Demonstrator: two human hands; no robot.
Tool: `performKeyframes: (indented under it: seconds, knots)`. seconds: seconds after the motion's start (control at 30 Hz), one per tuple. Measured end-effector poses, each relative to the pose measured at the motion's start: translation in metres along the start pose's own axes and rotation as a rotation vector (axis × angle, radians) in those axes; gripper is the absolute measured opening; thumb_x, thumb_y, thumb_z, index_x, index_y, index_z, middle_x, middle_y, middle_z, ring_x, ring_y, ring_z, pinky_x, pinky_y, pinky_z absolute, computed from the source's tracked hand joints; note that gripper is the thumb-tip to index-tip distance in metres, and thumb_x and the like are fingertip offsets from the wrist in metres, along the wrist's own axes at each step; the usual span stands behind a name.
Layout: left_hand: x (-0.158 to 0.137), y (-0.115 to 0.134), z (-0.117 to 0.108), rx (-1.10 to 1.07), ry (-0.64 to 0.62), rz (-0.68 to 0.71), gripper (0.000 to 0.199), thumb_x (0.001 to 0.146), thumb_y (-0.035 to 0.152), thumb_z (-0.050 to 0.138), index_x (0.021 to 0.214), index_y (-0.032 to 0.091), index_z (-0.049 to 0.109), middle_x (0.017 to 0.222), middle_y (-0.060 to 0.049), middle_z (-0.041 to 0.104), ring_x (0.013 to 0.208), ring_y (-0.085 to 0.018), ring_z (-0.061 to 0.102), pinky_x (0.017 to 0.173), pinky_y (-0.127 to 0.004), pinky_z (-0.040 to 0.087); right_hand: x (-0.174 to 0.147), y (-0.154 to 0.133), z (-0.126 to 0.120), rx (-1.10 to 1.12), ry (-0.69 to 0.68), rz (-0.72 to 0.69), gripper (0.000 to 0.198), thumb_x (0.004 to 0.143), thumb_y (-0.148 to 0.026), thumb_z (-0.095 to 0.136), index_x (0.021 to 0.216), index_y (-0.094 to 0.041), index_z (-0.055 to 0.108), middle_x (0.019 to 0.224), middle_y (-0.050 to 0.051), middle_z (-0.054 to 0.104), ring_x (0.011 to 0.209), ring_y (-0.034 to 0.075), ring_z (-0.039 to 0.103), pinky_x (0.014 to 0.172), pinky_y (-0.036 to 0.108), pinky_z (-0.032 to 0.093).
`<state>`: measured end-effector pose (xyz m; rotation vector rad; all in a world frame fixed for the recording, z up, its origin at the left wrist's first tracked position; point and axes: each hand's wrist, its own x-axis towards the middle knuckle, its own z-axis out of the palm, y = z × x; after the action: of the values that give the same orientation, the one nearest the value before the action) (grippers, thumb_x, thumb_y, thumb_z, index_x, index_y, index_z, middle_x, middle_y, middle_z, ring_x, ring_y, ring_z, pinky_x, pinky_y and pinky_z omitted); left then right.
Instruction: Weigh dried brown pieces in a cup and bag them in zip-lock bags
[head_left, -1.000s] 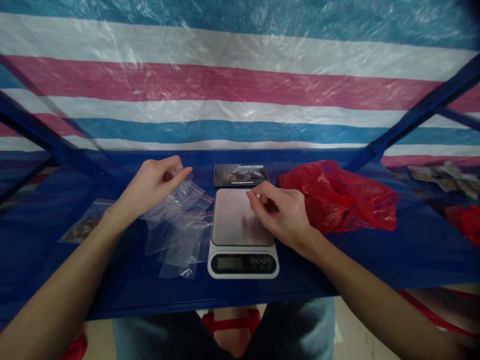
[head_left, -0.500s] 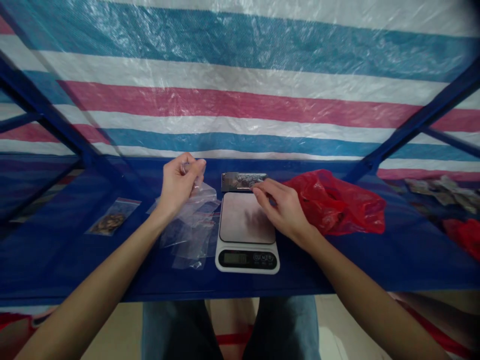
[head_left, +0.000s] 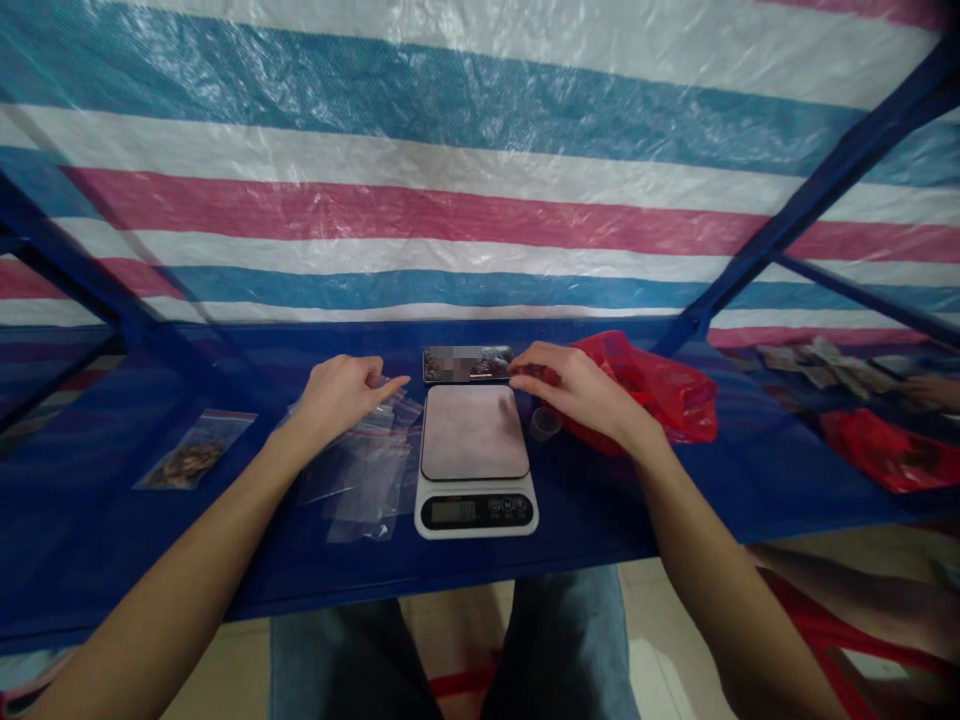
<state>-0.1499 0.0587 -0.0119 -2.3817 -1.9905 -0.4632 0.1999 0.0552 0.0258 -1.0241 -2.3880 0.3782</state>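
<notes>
My left hand (head_left: 341,400) is low over a loose pile of clear zip bags (head_left: 367,480), its fingers curled and its thumb pointing right; the edge of a bag shows under the thumb. My right hand (head_left: 574,385) reaches over the red plastic bag (head_left: 679,390), thumb and fingers apart at the right end of a dark, phone-like slab (head_left: 450,365); nothing shows between them. A white kitchen scale (head_left: 476,435) with a bare platform stands between my hands, its display lit faintly. Beside it, below my right hand, is a small clear cup (head_left: 545,423).
A filled zip bag (head_left: 195,450) of brown pieces lies at the left of the blue table (head_left: 600,540). Farther right are another red bag (head_left: 881,450), several small packets (head_left: 825,365) and part of another person's hand (head_left: 934,390). Blue frame bars and a striped sheet rise behind.
My left hand has come down and left onto the zip bags. My right hand has shifted off the scale's edge, and the clear cup now shows. The view has turned slightly right.
</notes>
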Motion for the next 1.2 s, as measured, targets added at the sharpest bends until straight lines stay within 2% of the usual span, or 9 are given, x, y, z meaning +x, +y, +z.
performKeyframes:
  seconds: [0.13,0.3,0.47,0.6,0.73,0.83,1.0,1.07,1.2]
  knots:
    - [0.0,-0.001,0.0,0.053,-0.03,0.028,0.057,0.098,0.065,0.052,0.06,0.022,0.047,0.062,-0.007,0.063,0.063,-0.024,0.06,0.058,-0.031,0.022,-0.038,-0.005,0.003,-0.113,-0.131,0.051,0.047,0.091,-0.03,0.08,0.137,-0.029,0.066,0.12,0.008,0.072,0.102,0.027,0.074,0.083,0.037,0.059]
    - [0.001,-0.004,0.005,0.07,-0.047,0.052,0.054,0.102,0.061,0.048,0.064,0.022,0.05,0.063,-0.007,0.063,0.064,-0.025,0.062,0.059,-0.032,0.021,-0.062,-0.019,-0.002,-0.177,-0.084,0.065,0.035,0.101,-0.02,0.063,0.135,-0.029,0.066,0.125,0.009,0.073,0.109,0.029,0.073,0.092,0.044,0.062]
    - [0.001,-0.004,0.009,0.068,-0.078,0.067,0.051,0.103,0.058,0.048,0.067,0.022,0.054,0.064,-0.006,0.064,0.063,-0.025,0.061,0.059,-0.032,0.021,-0.028,-0.043,-0.02,-0.147,0.058,-0.044,0.031,0.106,-0.028,0.059,0.137,-0.028,0.064,0.127,0.009,0.071,0.114,0.028,0.071,0.099,0.043,0.058]
    - [-0.001,-0.002,0.006,-0.016,-0.084,0.08,0.041,0.102,0.053,0.054,0.077,0.021,0.064,0.072,-0.006,0.068,0.066,-0.022,0.062,0.06,-0.03,0.025,0.005,-0.045,-0.017,-0.023,0.132,-0.14,0.021,0.108,-0.027,0.054,0.123,-0.022,0.069,0.113,0.008,0.071,0.101,0.023,0.07,0.088,0.035,0.057]
    - [-0.002,-0.004,0.003,-0.229,-0.053,0.083,0.039,0.097,0.055,0.062,0.078,0.021,0.068,0.067,-0.001,0.066,0.061,-0.018,0.057,0.061,-0.029,0.031,0.01,-0.03,0.0,0.047,0.224,-0.104,0.018,0.108,-0.029,0.056,0.107,-0.02,0.072,0.095,0.005,0.067,0.079,0.017,0.065,0.072,0.03,0.052]
    - [-0.002,-0.005,0.002,-0.505,0.075,0.037,0.035,0.094,0.052,0.067,0.078,0.021,0.069,0.059,0.002,0.06,0.053,-0.014,0.051,0.057,-0.027,0.033,0.002,-0.023,0.012,0.033,0.211,-0.091,0.013,0.104,-0.029,0.063,0.108,-0.019,0.071,0.096,0.004,0.064,0.076,0.015,0.062,0.07,0.029,0.051]
    - [0.002,0.0,-0.002,-0.988,0.243,-0.18,0.025,0.084,0.043,0.079,0.085,0.022,0.065,0.054,0.005,0.059,0.038,-0.01,0.044,0.042,-0.024,0.029,-0.002,-0.019,0.026,0.017,0.199,-0.112,0.011,0.102,-0.021,0.062,0.11,-0.018,0.069,0.101,0.006,0.065,0.086,0.018,0.065,0.076,0.03,0.053]
    - [0.003,0.003,-0.004,-1.143,0.232,-0.225,0.032,0.078,0.04,0.086,0.093,0.022,0.065,0.06,0.005,0.063,0.036,-0.009,0.045,0.038,-0.023,0.029,-0.001,-0.016,0.028,0.004,0.193,-0.119,0.012,0.102,-0.02,0.062,0.112,-0.018,0.068,0.104,0.007,0.067,0.09,0.02,0.067,0.078,0.031,0.054]
    - [0.002,0.009,-0.003,-1.319,0.189,-0.218,0.044,0.071,0.031,0.089,0.106,0.02,0.066,0.077,0.002,0.069,0.052,-0.011,0.059,0.048,-0.023,0.045,0.001,-0.01,0.027,-0.016,0.249,-0.107,0.021,0.103,-0.021,0.063,0.124,-0.021,0.065,0.112,0.008,0.069,0.102,0.023,0.067,0.088,0.034,0.055]
